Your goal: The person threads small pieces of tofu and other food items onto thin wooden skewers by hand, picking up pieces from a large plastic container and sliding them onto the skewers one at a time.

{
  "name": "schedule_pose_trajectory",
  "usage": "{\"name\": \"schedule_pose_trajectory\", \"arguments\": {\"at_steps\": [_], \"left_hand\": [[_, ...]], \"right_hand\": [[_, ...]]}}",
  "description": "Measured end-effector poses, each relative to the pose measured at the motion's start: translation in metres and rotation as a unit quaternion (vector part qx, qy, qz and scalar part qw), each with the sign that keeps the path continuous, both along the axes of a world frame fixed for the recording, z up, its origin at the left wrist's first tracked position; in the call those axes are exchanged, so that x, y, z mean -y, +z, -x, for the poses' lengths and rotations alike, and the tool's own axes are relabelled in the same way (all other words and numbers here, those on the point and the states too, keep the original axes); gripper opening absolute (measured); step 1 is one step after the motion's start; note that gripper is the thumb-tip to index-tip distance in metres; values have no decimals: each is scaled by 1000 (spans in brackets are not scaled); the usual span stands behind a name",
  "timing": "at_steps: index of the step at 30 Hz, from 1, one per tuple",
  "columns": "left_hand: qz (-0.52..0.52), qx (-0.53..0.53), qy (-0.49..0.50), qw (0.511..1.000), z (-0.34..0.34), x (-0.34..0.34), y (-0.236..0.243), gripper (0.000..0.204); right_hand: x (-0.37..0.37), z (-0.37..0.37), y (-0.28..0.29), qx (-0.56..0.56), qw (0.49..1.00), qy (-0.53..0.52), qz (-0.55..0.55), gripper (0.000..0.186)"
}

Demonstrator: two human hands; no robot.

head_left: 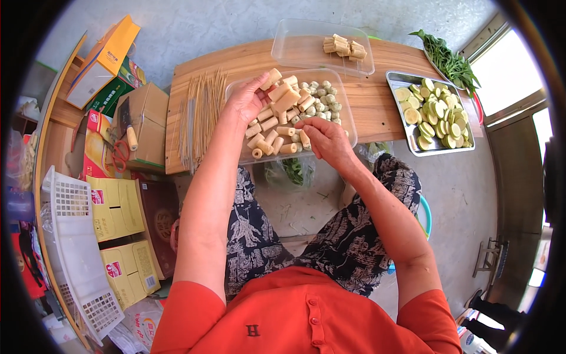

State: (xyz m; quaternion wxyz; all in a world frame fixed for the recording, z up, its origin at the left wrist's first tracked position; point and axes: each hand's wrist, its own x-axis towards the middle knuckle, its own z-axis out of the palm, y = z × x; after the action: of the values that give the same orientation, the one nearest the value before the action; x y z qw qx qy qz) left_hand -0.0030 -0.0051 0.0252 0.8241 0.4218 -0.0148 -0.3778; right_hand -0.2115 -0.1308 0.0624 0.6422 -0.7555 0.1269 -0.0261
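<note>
From where I stand, nearest is the right hand (327, 140), mid-frame, its fingers bent down to a roll at the lower right of the heap; I cannot tell whether they have closed on it. The tan rolls (269, 124) lie in the clear tray (349, 115) in the upper middle of the frame, beside pale green balls (335, 107). Just above and left, the left hand (243, 103) has its fingers curled around a roll at the tray's upper left corner. I'd pinch each piece lightly along its sides, since those hollow ends might split, and work over the tray so a slip lands inside. Thin sticks (206, 112) lie on the desk (377, 103) left of the tray; mind that forearm near their tips. Farther off, a clear container (295, 56) at top centre holds more rolls, well out of the elbows' way. The metal tray (442, 151) of green slices (439, 115), upper right, can stay put, as can the leafy greens (451, 62) beyond it
</note>
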Motion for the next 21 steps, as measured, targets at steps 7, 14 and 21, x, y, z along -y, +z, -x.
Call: {"name": "schedule_pose_trajectory", "arguments": {"at_steps": [7, 14, 21], "left_hand": [[-24, 10, -36, 999, 7, 5, 2, 32], [-19, 22, -50, 998, 16, 9, 5, 30], [-12, 13, -61, 998, 19, 9, 7, 31]], "right_hand": [[-1, -7, -5, 15, 1000, -15, 17, 23], [0, -10, -6, 17, 999, -23, -22, 22], [3, -9, -7, 13, 998, -28, -60, 21]]}}
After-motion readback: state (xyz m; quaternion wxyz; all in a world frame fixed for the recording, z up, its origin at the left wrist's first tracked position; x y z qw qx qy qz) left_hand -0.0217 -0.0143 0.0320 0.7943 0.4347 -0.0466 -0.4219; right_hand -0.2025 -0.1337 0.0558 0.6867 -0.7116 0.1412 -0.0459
